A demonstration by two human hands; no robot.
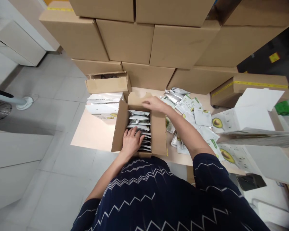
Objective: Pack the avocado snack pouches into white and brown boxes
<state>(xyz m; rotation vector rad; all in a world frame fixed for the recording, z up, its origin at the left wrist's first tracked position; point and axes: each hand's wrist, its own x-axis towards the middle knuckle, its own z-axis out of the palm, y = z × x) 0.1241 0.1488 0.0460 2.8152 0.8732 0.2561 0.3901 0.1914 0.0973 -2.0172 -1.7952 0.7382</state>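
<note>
An open cardboard box [159, 134] stands on the table's near edge, filled with a row of upright silver pouches [139, 122]. My left hand [132, 141] lies on the near pouches, fingers spread and pressing on their tops. My right hand [155, 104] hovers over the box's far right corner, fingers extended and slightly curled, nothing visible in it. Loose white and silver pouches with avocado print [192, 110] lie scattered on the table just right of the box.
A wall of stacked cardboard cartons [159, 45] rises behind the table. A smaller open carton [108, 83] and white flat boxes [104, 104] sit left of the open box. White printed cartons [252, 117] crowd the right. Grey tiled floor lies to the left.
</note>
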